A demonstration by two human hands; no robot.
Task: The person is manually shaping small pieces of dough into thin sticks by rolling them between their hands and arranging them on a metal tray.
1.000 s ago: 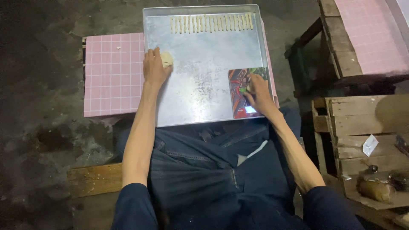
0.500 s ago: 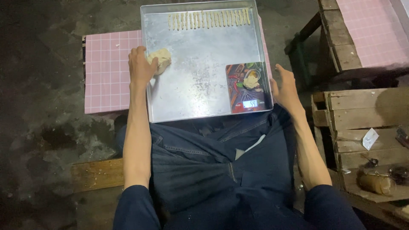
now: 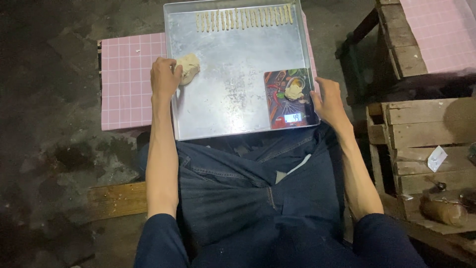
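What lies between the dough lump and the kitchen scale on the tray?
Only bare tray, head view: the dough lump sits left, the kitchen scale right, nothing between.

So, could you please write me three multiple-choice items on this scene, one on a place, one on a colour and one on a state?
1. Where does the kitchen scale sit?
A. near right corner of the metal tray
B. on the floor
C. on the wooden crate

2. What colour is the tiled table?
A. green
B. pink
C. white

3. What is the left hand doing?
A. resting on a knee
B. holding a knife
C. touching the dough lump

Answers: A, the scale lies inside the tray beside the right hand; B, pink tiles show left of the tray; C, its fingers meet the lump.
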